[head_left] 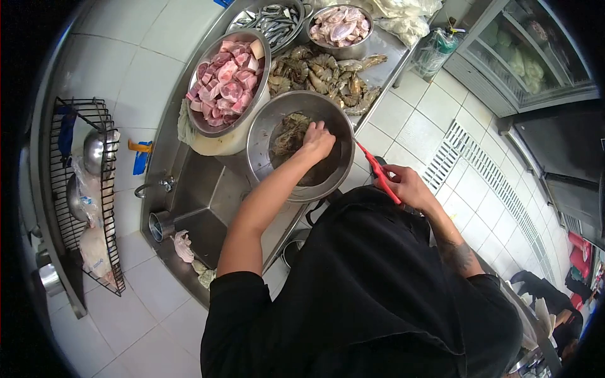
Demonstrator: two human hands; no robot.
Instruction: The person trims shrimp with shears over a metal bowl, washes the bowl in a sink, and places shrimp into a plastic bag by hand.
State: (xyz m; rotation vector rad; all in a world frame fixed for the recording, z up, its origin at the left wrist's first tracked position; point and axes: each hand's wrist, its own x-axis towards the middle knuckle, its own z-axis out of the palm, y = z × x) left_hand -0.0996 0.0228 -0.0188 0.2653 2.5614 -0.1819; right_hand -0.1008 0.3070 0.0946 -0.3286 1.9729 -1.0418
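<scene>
Well, shrimp (pixel 290 133) in the bowl (pixel 259 142), red scissors (pixel 377 169) out to the side

In the head view, a pan of cut meat (pixel 228 85) stands just past the bowl, and a pile of shrimp (pixel 315 72) lies by it on the metal table (pixel 392 45). The shrimp in the bowl are right beside the left hand (pixel 319 140). Its fingers point down; I can't tell if they pinch one. The left arm reaches over the bowl's rim. The right hand (pixel 407 187), arm bent, is wrapped round the scissors.

Watching remotely, I see a commercial kitchen, steel sink (pixel 195 192) and counter (pixel 392 49), cut meat (pixel 227 82) and prawns (pixel 322 73) in bulk, tiled floor (pixel 463 217), drain grating (pixel 442 162), glass-fronted fridge (pixel 485 72), possibly another person (pixel 547 302) at the blurred right edge.
</scene>
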